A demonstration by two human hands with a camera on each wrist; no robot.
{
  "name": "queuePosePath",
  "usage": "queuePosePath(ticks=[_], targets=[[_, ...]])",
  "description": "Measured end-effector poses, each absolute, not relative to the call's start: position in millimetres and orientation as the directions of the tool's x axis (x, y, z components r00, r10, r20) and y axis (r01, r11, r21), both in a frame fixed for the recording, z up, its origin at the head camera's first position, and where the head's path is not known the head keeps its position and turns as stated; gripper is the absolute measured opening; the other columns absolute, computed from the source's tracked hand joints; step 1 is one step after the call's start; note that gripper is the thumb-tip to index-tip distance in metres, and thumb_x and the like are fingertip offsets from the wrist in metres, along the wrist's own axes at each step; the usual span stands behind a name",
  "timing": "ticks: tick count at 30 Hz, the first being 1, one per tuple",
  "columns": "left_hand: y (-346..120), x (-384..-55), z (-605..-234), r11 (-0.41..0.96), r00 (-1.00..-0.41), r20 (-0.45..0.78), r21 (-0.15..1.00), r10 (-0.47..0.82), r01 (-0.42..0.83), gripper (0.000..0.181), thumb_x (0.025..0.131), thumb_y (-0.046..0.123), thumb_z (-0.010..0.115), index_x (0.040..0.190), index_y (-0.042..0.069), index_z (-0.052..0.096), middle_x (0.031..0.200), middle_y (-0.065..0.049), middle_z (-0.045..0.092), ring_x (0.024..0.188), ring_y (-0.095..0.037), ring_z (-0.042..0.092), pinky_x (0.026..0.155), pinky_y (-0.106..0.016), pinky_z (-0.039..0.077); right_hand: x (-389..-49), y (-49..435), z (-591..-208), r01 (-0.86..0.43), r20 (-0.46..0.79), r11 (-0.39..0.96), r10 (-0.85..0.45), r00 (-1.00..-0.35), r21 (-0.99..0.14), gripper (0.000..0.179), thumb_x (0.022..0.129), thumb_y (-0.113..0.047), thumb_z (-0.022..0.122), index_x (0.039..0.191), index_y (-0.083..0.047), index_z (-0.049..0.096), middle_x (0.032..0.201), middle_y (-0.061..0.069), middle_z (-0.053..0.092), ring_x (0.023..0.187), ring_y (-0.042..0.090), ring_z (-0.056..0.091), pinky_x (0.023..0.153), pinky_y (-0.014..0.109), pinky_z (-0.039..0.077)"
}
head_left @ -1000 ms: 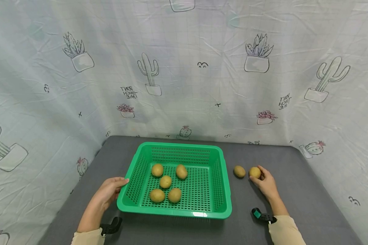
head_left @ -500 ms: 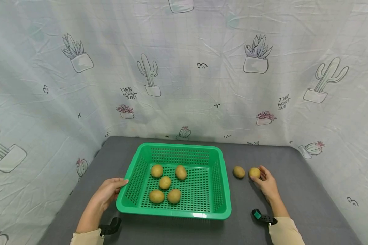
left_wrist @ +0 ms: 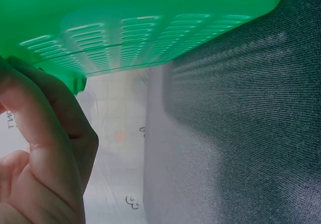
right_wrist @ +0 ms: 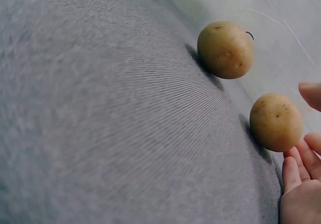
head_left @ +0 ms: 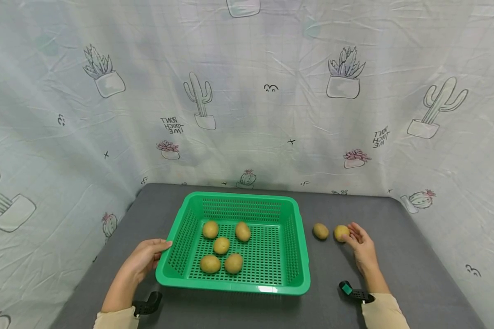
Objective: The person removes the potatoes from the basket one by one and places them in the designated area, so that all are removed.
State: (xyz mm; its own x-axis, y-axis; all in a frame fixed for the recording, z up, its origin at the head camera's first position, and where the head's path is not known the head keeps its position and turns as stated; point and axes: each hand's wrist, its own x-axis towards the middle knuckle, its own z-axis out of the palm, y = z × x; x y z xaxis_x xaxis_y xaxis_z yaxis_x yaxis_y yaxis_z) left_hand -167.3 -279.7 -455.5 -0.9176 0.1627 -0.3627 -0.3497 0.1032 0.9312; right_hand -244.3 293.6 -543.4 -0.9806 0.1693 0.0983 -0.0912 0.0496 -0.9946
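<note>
A green plastic basket (head_left: 247, 287) with slotted walls stands on the table. Its left rim is held by my left hand (head_left: 144, 259), thumb on top and fingers curled beneath, as the left wrist view shows. Several potatoes (head_left: 210, 264) lie in the left half of the basket. To the right of it, two more potatoes rest on the table: a darker potato (head_left: 320, 231) nearer the basket and a yellower potato (head_left: 341, 233). My right hand (head_left: 363, 246) is beside the yellower one, fingertips right at its side, thumb lifted off it in the right wrist view.
Grey cloth covers the table (head_left: 378, 219). A pale curtain (head_left: 247, 114) printed with cacti and potted plants hangs behind and along both sides. Black straps with camera mounts (head_left: 148, 303) sit on both wrists.
The fingers and thumb of my right hand have loosened from the yellower potato and drawn slightly back to the right. My left hand and the basket stay in place.
</note>
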Motion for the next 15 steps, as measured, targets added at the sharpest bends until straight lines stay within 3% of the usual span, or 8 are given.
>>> queuePosePath(ticks=[3,7,15], targets=[[-279.1,-167.1,-454.6,0.094,-0.921,-0.356,0.934,0.158,-0.345,0.028,0.099,0.027,0.052,0.106,0.0,0.058,0.079,0.003,0.065,0.064,-0.007,0.059,0.064,-0.027,0.052,-245.4,293.2,-542.6,-0.133,0.121,-0.06,0.174,-0.977,-0.989,0.061,0.09,0.005,0.058,0.141,0.013,0.025,0.116,-0.014,0.053,0.107,-0.001,0.046,0.089,0.003,0.037],[-278.5,-166.4,-453.6,0.103,-0.924,-0.352,0.935,0.151,-0.339,0.026,0.099,0.027,0.052,0.102,0.002,0.058,0.077,0.004,0.062,0.064,-0.006,0.058,0.064,-0.027,0.052,-245.6,293.9,-543.0,-0.156,0.134,-0.113,0.179,-0.975,-0.981,0.053,0.09,0.007,0.057,0.137,0.006,0.032,0.114,-0.015,0.057,0.108,0.0,0.049,0.089,0.003,0.038],[-277.1,-166.4,-452.9,0.12,-0.924,-0.362,0.93,0.125,-0.348,0.019,0.098,0.025,0.052,0.092,0.008,0.056,0.067,0.006,0.051,0.057,-0.006,0.049,0.061,-0.027,0.048,-239.7,291.6,-541.9,-0.185,0.185,0.02,0.217,-0.958,-0.983,0.06,0.089,0.005,0.061,0.139,0.014,0.03,0.115,-0.017,0.053,0.111,-0.002,0.049,0.091,0.004,0.037]])
